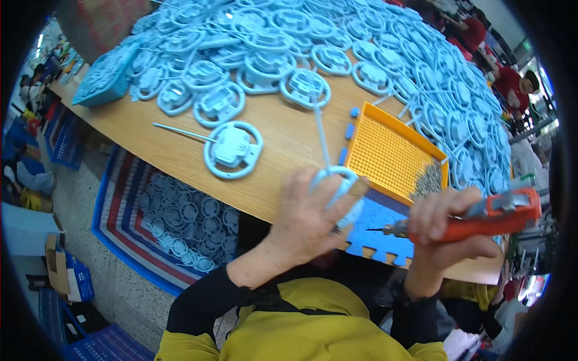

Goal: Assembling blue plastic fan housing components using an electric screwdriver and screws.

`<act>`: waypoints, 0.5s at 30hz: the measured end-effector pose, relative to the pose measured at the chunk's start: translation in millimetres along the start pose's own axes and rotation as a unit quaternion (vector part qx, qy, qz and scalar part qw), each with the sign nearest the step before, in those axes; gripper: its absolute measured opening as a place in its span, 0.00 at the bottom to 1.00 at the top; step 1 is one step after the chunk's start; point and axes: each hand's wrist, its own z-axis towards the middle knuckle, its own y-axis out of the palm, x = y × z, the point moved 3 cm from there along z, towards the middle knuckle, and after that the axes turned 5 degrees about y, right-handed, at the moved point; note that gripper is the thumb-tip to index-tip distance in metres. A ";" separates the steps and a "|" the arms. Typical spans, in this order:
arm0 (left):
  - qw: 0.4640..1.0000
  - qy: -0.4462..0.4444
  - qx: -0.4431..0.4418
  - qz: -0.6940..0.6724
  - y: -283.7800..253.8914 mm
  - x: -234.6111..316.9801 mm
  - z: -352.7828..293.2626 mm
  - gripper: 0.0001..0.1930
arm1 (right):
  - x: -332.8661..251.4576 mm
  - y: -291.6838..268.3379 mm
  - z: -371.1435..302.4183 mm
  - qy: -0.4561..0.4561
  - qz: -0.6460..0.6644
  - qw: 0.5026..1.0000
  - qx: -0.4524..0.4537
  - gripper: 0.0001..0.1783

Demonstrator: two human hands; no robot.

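Note:
My left hand (301,216) is closed around a light-blue plastic ring-shaped part (335,179) with a long thin rod, tilted up over the table edge; the fingers hide some of it. In my right hand (445,219) is an orange-red power screwdriver (497,224), its thin bit pointing left toward the part and apart from it. Between and beyond the hands lies a blue foam mat (379,219). Just past it sits a yellow tray (385,141) with a pile of small screws (430,179) in its near right corner. One similar ring-shaped part (232,147) lies alone left of my hands.
A large heap of light-blue ring parts (271,39) covers the far and right side of the wooden table (289,135). A teal basket (102,78) stands at the far left. Below the left edge, a striped lined bin (129,210) holds more parts. Other people work at right.

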 end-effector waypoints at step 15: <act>0.866 -0.260 -0.058 0.422 -153.7 -53.9 -79.4 0.41 | -30.0 -77.9 35.8 -0.070 -0.118 0.984 0.116 0.42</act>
